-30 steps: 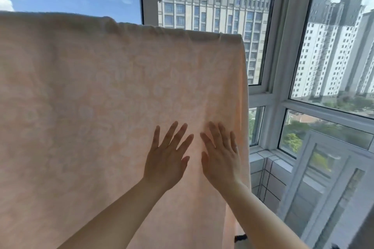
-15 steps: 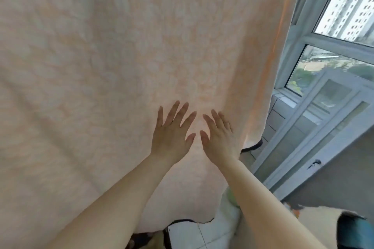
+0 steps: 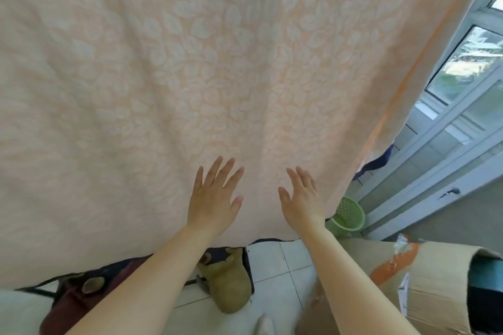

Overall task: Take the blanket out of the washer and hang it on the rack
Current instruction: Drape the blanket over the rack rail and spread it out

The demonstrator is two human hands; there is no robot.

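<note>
A pale peach blanket (image 3: 206,68) with a white leaf pattern hangs in front of me and fills most of the view; its lower hem ends just above the floor. The rack and the washer are out of sight. My left hand (image 3: 213,198) lies flat against the cloth near the hem with fingers spread and straight. My right hand (image 3: 300,197) is beside it, a hand's width to the right, fingers straight, touching the blanket near its right edge. Neither hand grips anything.
An olive plush toy (image 3: 228,284) and a dark red item (image 3: 73,299) lie on the white tiled floor under the hem. A green perforated basket (image 3: 347,215) stands at the right, a cardboard box (image 3: 424,280) lower right, white window frames (image 3: 446,128) beyond.
My view has tilted down from the top of the blanket and the windows to its lower hem and the floor. Both hands have slid down the cloth and moved apart.
</note>
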